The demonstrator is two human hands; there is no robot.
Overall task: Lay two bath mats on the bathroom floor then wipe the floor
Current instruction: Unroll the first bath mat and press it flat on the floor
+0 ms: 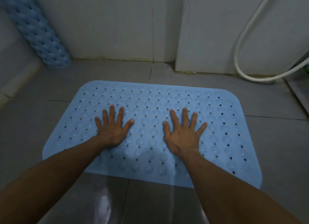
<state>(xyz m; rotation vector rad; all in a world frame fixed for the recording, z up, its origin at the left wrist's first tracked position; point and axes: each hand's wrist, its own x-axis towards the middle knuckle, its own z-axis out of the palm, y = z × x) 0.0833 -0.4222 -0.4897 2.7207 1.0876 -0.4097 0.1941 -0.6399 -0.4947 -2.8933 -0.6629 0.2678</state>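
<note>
Pressing the pale-blue perforated rubber bath mat [167, 106] flat, left hand [112, 132] and right hand [182, 135] spread fingers (likely seating suction cups); rolled blue mat [38, 35] waits at 10 o'clock.

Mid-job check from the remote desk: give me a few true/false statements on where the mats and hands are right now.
1. Both hands lie flat, fingers spread, on the unrolled blue mat. True: left hand, right hand.
2. The second mat is already flat on the floor. False: the rolled blue mat leans against the wall at the far left.
3. The white hose lies across the flat mat. False: it hangs by the wall at the right, apart from the mat.
4. The flat mat has rows of small holes. True.
5. One hand holds a cloth. False: both hands are empty.
</note>
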